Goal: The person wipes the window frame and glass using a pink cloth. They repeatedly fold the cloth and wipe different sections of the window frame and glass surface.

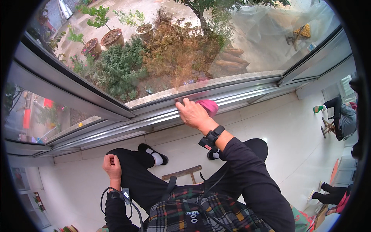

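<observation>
My right hand [193, 114] grips a bunched pink cloth [209, 107] against the lower rail of an aluminium window frame [246, 93]. Its fingertips touch the metal just under the glass, and part of the cloth is hidden behind the hand. On my left knee rests my left hand [112, 166], its fingers curled in; nothing shows in it. A black wrist strap with a small device [211, 140] is on my right wrist. Another strapped device [116, 195], with a black cable, sits on my left wrist.
Between my legs shows part of a wooden stool [182, 172] on the tiled floor [78, 185]. At the right, a person sits on a folding stool [328, 128], near a green object [317, 109]. Another person's legs [327, 192] appear lower right. Beyond the glass stand potted plants [112, 38].
</observation>
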A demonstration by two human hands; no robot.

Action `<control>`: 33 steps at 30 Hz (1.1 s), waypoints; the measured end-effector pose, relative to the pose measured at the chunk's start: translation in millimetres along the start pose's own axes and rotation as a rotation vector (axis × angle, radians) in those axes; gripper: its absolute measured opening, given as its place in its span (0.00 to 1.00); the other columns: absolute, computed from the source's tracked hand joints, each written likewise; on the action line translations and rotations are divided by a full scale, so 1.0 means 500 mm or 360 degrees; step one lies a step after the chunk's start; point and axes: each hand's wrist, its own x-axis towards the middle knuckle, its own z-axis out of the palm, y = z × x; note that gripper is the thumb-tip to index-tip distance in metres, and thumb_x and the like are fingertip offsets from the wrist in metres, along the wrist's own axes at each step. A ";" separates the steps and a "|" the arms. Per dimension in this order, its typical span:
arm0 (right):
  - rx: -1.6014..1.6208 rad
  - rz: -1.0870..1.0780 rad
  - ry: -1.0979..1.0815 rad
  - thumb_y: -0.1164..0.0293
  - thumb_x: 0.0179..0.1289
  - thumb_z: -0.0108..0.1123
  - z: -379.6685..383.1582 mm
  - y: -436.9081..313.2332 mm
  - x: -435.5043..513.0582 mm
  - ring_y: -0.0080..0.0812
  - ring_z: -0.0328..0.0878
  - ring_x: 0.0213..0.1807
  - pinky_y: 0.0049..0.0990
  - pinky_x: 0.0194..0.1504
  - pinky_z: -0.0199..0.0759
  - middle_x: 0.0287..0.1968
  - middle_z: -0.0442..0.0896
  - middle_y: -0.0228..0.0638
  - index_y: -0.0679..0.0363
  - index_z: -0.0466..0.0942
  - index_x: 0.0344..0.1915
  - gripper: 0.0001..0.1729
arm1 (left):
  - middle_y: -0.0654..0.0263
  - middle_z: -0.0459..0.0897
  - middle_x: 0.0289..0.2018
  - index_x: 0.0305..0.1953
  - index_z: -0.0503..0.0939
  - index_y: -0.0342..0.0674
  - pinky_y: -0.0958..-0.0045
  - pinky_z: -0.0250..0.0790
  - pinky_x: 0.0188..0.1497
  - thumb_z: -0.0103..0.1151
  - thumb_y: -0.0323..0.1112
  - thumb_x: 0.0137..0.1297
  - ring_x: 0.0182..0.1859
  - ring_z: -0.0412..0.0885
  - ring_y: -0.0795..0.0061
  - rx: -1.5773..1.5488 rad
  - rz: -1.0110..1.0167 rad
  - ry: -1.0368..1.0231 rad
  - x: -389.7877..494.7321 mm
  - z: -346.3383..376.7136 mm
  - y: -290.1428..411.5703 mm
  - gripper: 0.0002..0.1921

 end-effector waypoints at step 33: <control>0.2532 0.1211 0.1127 0.76 0.71 0.50 -0.117 0.275 -0.178 0.30 0.78 0.45 0.38 0.46 0.79 0.44 0.76 0.33 0.57 0.67 0.47 0.07 | 0.70 0.69 0.21 0.28 0.74 0.39 0.77 0.60 0.23 0.59 0.25 0.60 0.20 0.66 0.80 0.0013 -0.0104 0.0049 -0.018 -0.022 -0.022 0.05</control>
